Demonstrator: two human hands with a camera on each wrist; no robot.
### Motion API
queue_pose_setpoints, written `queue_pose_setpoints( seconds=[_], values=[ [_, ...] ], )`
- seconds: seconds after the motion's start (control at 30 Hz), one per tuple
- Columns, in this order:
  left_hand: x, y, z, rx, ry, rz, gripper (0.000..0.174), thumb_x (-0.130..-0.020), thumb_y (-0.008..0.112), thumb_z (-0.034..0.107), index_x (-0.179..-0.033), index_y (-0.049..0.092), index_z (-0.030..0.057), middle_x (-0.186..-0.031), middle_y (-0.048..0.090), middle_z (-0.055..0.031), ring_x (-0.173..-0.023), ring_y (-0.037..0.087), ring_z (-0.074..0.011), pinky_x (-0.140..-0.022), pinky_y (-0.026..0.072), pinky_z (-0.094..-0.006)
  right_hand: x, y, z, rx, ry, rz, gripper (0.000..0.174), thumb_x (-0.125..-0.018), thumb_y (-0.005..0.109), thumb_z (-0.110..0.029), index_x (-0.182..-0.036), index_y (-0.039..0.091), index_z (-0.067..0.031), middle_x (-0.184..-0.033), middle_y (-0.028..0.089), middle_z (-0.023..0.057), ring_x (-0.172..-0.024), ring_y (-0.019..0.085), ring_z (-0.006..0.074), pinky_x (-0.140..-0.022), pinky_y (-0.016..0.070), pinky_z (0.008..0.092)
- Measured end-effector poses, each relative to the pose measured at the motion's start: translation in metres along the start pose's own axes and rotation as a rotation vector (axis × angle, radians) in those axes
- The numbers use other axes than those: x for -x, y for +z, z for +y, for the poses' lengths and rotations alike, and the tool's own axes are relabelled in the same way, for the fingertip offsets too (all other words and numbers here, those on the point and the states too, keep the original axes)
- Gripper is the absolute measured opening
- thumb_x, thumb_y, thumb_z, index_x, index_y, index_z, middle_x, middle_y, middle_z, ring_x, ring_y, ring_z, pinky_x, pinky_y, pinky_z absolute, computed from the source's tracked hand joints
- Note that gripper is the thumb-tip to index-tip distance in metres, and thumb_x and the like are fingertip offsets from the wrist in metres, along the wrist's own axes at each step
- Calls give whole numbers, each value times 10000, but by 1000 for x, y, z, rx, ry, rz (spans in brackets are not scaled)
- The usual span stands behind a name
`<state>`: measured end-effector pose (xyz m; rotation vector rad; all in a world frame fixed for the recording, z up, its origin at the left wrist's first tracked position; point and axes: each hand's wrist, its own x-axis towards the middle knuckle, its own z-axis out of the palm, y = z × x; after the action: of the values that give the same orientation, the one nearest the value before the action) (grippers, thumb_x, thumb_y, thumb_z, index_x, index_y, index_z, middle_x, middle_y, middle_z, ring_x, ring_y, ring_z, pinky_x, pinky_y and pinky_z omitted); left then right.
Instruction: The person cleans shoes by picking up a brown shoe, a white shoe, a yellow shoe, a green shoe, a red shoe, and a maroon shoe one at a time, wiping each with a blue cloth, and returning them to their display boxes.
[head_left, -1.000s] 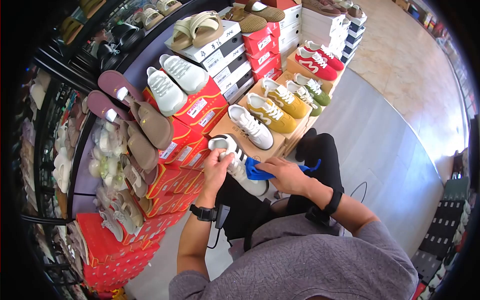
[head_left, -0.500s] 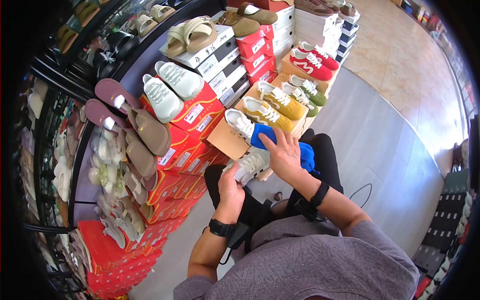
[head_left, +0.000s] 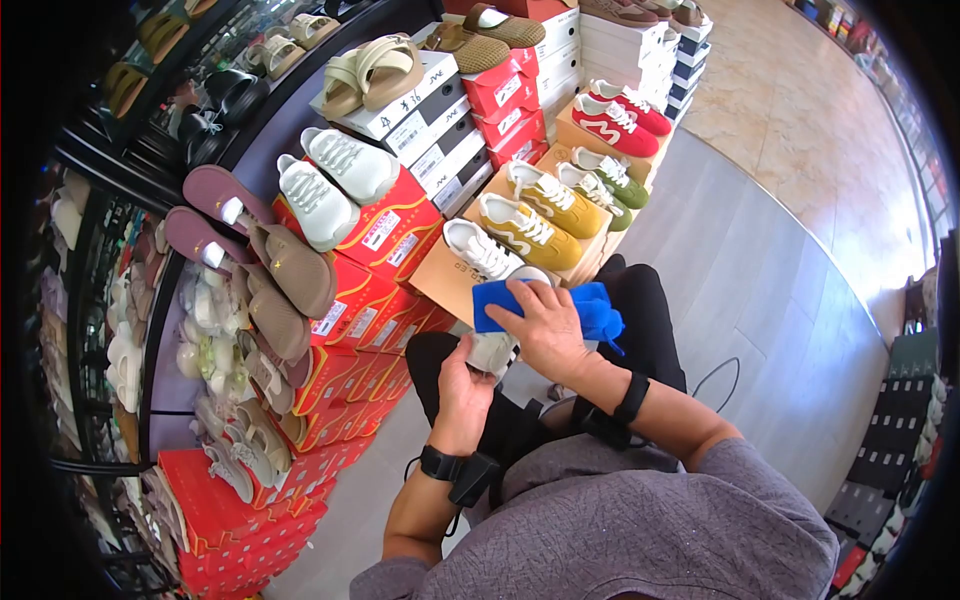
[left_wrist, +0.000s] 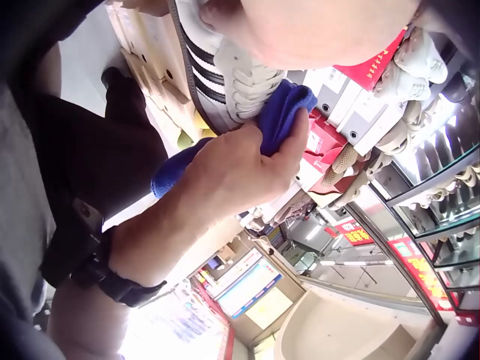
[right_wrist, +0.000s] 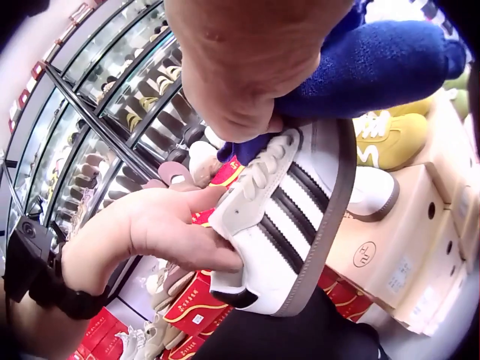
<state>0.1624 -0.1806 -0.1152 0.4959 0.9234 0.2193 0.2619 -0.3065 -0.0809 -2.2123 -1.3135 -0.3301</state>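
Observation:
A white sneaker with black side stripes (right_wrist: 274, 232) is held by the heel in my left hand (right_wrist: 161, 229), whose thumb lies at the shoe's opening. In the head view that hand (head_left: 465, 400) is below the blue cloth (head_left: 495, 305), which covers much of the shoe. My right hand (head_left: 550, 335) grips the cloth, fingers curled over it; in the left wrist view the right hand (left_wrist: 232, 165) presses the bunched cloth (left_wrist: 283, 112) against the shoe beside its laces (left_wrist: 251, 88).
Another white sneaker (head_left: 480, 250) stands on a tan box (head_left: 440, 280), beside yellow sneakers (head_left: 530, 230). Red boxes (head_left: 360, 335) are stacked at the left with white shoes (head_left: 320, 200) on top. Slippers (head_left: 290, 270) and shelves stand farther left; grey floor (head_left: 740, 270) lies at right.
Over the last second the held shoe has turned and moved from beside the red boxes toward my lap. The cloth in my right hand has shifted down and left since half a second ago.

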Motion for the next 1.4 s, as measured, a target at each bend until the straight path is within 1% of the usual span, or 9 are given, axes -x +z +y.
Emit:
queue_pose_setpoints(
  seconds=[0.37,0.43,0.5,0.57,0.77,1.13,1.23,1.3,1.4],
  values=[
    [-1,0,21,174,-18,-219,375,-934,398,319,-1167,502,44,-1122,552,-168,-997,557,-294,-838,463,-414,13,-6,-8,-499,-122,-288,503,-639,625,-25,-1105,601,-213,-1159,522,97,-1023,510,309,-843,437,396],
    [-4,-7,23,203,-2,-239,389,-935,421,315,-1216,473,51,-1170,537,-150,-1062,520,-282,-896,422,-428,2,-7,6,-630,-131,-253,521,-640,593,12,-1123,590,-181,-1150,527,122,-1015,520,335,-872,443,392],
    [11,6,29,130,42,3,382,-937,429,300,-1238,453,67,-1209,520,-118,-1135,465,-264,-962,358,-446,-14,-15,17,-636,76,30,512,-650,582,19,-1133,578,-151,-1141,528,135,-1040,511,333,-882,433,399],
    [18,13,30,169,27,-21,390,-942,419,315,-1254,439,84,-1237,504,-86,-1169,429,-246,-984,320,-448,-34,-22,24,-506,131,248,510,-657,571,31,-1142,567,-127,-1146,521,142,-1036,509,338,-880,428,404],
    [28,22,34,229,-27,-188,389,-952,387,328,-1250,439,83,-1244,495,-92,-1151,442,-248,-964,336,-431,-37,-26,14,-256,-22,298,541,-627,603,7,-1141,576,-159,-1156,509,142,-1019,503,333,-856,423,413],
    [22,35,53,427,11,-220,405,-958,360,341,-1252,451,77,-1246,505,-101,-1142,460,-245,-944,368,-421,42,18,25,-614,56,-202,518,-688,594,-17,-1188,531,-140,-1177,510,163,-1034,509,368,-902,426,403],
    [22,35,58,475,5,-248,376,-941,418,308,-1234,478,79,-1242,513,-90,-1139,463,-237,-939,367,-423,48,35,31,-842,261,-363,482,-698,579,-15,-1171,537,-101,-1077,573,172,-941,576,332,-839,468,392],
    [28,41,59,494,-7,-350,379,-933,434,303,-1237,478,81,-1244,513,-87,-1129,468,-234,-931,371,-418,36,41,28,-1407,1019,-439,422,-718,575,-22,-1136,548,-67,-966,618,158,-834,619,279,-750,506,383],
    [33,45,54,473,-15,-423,393,-927,445,298,-1254,467,81,-1277,493,-88,-1162,449,-245,-962,350,-434,20,59,24,-1830,1261,-393,334,-751,564,-50,-1084,545,-31,-912,620,140,-745,621,256,-693,523,391]
  ],
)
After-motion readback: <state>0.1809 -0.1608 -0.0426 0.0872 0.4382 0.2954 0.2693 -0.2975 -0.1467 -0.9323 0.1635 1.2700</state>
